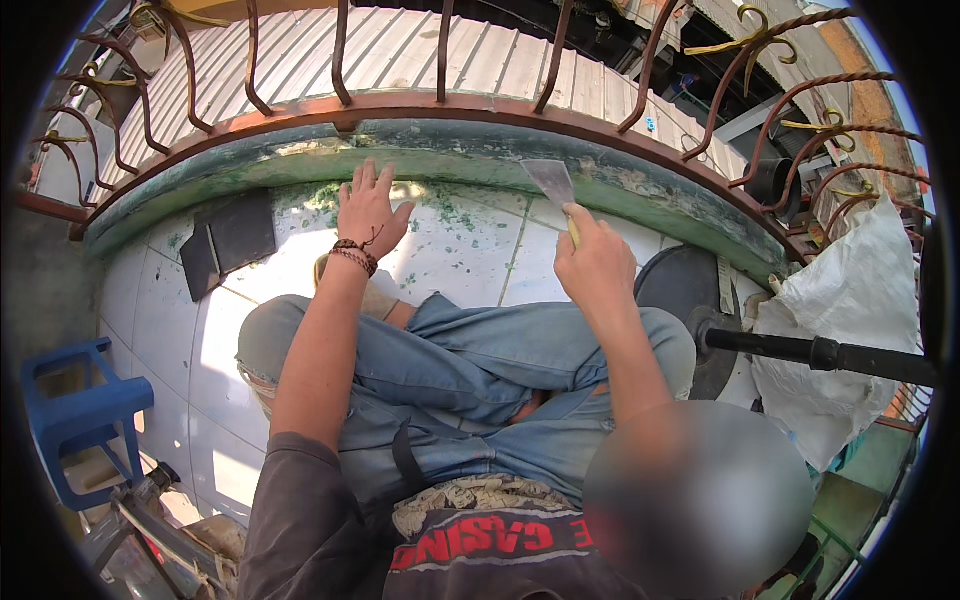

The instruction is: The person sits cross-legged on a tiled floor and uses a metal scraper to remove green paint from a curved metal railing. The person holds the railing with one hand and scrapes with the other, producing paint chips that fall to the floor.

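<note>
My right hand [597,260] is closed round the handle of a putty knife [550,180]. Its wide metal blade points up and left, overlapping the green-painted ledge [460,163] in view; I cannot tell whether it touches. To the left, my left hand [372,210] is stretched out with its fingers apart and nothing in it. The fingertips overlap the ledge's green face, and contact is unclear. Green paint flakes [450,215] lie scattered over the white floor tiles [425,260] between my hands and along the ledge.
A brown metal railing [440,104] runs along the ledge top. A dark flat piece [243,232] lies at the left, with a blue plastic stool [85,405] nearer. At the right are a black round base [675,290], a black pole [830,355] and a white sack [850,300].
</note>
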Tool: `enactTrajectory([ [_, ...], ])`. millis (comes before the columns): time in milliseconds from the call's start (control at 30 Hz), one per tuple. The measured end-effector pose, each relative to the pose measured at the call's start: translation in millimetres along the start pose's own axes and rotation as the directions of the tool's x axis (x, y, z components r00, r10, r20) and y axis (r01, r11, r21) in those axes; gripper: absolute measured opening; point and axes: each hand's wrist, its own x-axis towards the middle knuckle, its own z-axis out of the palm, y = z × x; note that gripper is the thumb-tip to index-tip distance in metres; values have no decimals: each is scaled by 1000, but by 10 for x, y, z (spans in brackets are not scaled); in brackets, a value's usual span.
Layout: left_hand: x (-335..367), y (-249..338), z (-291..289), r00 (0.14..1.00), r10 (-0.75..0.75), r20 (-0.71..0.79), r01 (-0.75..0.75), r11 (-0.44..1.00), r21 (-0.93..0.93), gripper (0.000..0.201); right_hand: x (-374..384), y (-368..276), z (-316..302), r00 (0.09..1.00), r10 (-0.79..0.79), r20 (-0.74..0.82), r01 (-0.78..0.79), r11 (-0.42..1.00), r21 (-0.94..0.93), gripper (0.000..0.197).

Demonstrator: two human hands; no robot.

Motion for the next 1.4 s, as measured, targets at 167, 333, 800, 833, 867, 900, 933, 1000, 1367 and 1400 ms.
enactTrajectory([
  [167,216,-4,149,996,86,-38,-86,996,-15,80,198,-172,12,992,41,121,-17,980,-197,38],
  [333,341,125,206,998,64,-11,-64,998,-15,84,513,-367,-198,971,3,241,75,947,-312,40],
  [800,312,133,188,998,56,16,-54,995,-81,84,317,-190,29,986,1,164,42,965,-259,40],
  [833,324,138,181,998,55,15,-53,995,-79,84,271,-174,44,989,-9,145,47,963,-264,42],
  [867,354,138,167,999,53,8,-52,995,-83,84,228,-144,84,992,-19,125,52,962,-268,45],
  [900,350,164,179,998,56,10,-55,994,-91,84,179,-118,101,994,-19,112,50,959,-278,47],
  [933,347,185,192,998,59,13,-57,993,-99,84,201,-107,101,994,-20,108,50,958,-284,47],
  [1000,355,196,203,998,64,4,-64,993,-95,85,291,-136,86,995,-24,100,52,956,-290,47],
  [1367,382,197,245,995,91,-29,-94,991,-96,83,208,-137,27,991,-18,135,63,940,-336,47],
  [1400,377,218,232,996,90,-26,-92,990,-102,83,183,-125,42,991,-13,134,58,940,-336,48],
])
